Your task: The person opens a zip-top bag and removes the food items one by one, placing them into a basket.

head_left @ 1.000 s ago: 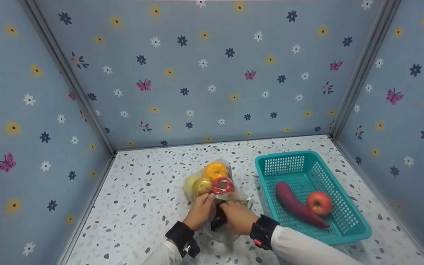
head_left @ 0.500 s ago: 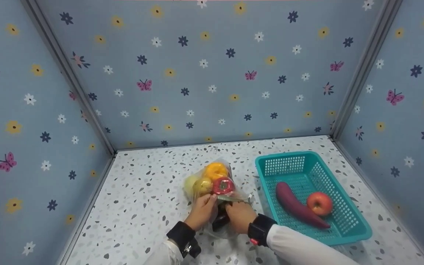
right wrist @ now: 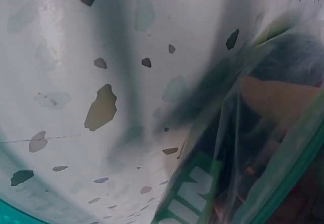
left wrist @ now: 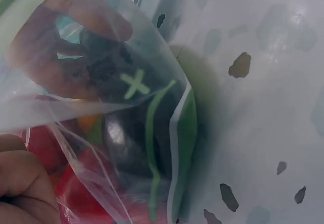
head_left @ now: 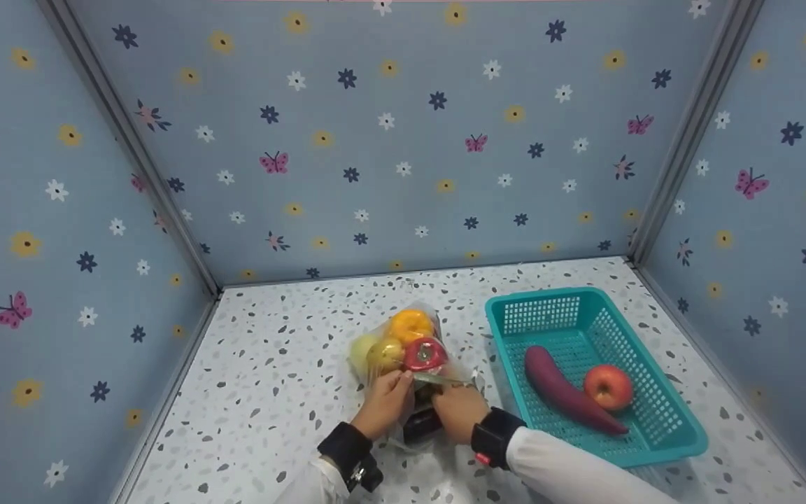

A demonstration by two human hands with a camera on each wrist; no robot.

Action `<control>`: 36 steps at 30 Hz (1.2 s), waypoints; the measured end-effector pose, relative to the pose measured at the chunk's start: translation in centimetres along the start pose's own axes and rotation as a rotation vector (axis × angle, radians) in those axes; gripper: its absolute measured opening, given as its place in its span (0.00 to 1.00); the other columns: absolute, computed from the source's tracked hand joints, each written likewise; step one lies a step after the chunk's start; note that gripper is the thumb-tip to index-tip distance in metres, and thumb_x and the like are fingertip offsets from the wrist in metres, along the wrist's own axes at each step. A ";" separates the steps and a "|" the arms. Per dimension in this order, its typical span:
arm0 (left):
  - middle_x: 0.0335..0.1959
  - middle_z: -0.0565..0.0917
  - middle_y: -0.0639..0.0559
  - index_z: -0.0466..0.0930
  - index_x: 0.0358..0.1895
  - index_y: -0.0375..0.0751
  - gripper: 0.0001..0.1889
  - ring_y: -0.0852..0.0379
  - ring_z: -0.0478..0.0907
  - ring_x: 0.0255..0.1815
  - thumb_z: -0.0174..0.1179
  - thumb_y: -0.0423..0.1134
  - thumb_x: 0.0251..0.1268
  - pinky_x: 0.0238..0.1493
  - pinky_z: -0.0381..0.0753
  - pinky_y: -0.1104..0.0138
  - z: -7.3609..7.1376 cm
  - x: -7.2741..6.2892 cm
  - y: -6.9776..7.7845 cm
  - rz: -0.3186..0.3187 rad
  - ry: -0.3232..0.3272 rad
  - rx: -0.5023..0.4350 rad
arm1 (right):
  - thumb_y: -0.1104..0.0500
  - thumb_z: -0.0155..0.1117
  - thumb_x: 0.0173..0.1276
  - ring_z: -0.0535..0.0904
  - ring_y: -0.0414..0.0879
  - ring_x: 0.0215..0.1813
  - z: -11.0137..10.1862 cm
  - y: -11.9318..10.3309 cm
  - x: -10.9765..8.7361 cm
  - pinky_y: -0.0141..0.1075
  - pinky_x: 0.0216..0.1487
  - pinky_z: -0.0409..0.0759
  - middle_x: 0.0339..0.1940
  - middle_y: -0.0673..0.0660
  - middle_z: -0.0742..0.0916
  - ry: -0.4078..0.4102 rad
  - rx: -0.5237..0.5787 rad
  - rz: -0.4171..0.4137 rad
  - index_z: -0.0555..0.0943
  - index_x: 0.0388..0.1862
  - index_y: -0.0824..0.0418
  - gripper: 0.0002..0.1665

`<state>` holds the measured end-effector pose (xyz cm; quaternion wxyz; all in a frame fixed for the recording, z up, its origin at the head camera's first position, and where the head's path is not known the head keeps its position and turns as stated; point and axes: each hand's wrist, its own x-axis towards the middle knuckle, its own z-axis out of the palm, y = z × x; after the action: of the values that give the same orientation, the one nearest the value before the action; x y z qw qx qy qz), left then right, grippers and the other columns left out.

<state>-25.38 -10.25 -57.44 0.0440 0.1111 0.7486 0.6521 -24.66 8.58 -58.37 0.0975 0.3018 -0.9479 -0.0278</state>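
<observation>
In the head view a clear zip bag (head_left: 438, 379) with a green strip lies mid-table. Inside it are a yellow bell pepper (head_left: 411, 326), a red bell pepper (head_left: 425, 355), a yellow pear-like fruit (head_left: 385, 354) and a pale green round one (head_left: 361, 355). My left hand (head_left: 384, 403) pinches the edge of the bag's mouth. A dark, glossy eggplant (head_left: 420, 425) lies at the near part of the bag, between the hands. My right hand (head_left: 460, 412) reaches in under the strip; through the plastic its fingers show curled around the eggplant (left wrist: 121, 153) in the left wrist view.
To the right stands a teal perforated basket (head_left: 503, 355) holding a long purple vegetable (head_left: 565, 393) and a red apple (head_left: 608, 387). Flower-printed panels (head_left: 403, 140) enclose the speckled white table (head_left: 270, 364) at the back and both sides.
My right hand has shifted slightly to the right, and more of the eggplant shows between the hands. My left hand keeps its pinch on the bag edge with little movement.
</observation>
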 end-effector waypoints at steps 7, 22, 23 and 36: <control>0.20 0.71 0.58 0.70 0.32 0.24 0.23 0.63 0.67 0.20 0.48 0.39 0.91 0.25 0.68 0.71 0.1 0.0 0.0 -0.001 0.003 -0.011 | 0.63 0.79 0.60 0.88 0.57 0.38 -1.1 -0.3 -0.2 0.52 0.34 0.88 0.44 0.62 0.89 -0.106 0.056 0.022 0.86 0.46 0.59 0.16; 0.18 0.69 0.59 0.68 0.28 0.42 0.21 0.65 0.64 0.17 0.47 0.37 0.90 0.21 0.62 0.73 0.5 0.1 0.0 -0.041 0.005 -0.104 | 0.62 0.72 0.67 0.86 0.57 0.33 -1.0 -0.1 -0.5 0.51 0.32 0.85 0.33 0.61 0.89 -0.081 0.041 -0.024 0.84 0.45 0.57 0.09; 0.18 0.69 0.59 0.68 0.28 0.42 0.21 0.65 0.64 0.17 0.47 0.37 0.91 0.21 0.62 0.73 0.5 0.1 -0.1 -0.037 0.003 -0.109 | 0.62 0.73 0.68 0.86 0.56 0.33 -1.0 -0.2 -0.6 0.50 0.32 0.85 0.32 0.61 0.88 -0.064 0.026 -0.027 0.84 0.44 0.58 0.08; 0.19 0.69 0.58 0.68 0.31 0.26 0.22 0.64 0.65 0.19 0.49 0.39 0.91 0.24 0.64 0.72 0.4 0.0 -0.2 -0.003 -0.007 -0.036 | 0.60 0.81 0.56 0.81 0.51 0.25 -1.2 0.1 -0.8 0.46 0.23 0.81 0.30 0.57 0.86 0.155 -0.045 -0.050 0.84 0.37 0.55 0.14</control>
<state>-25.27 -9.87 -57.69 0.0497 0.1116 0.7367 0.6651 -23.84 9.16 -57.35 0.1767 0.3242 -0.9289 -0.0282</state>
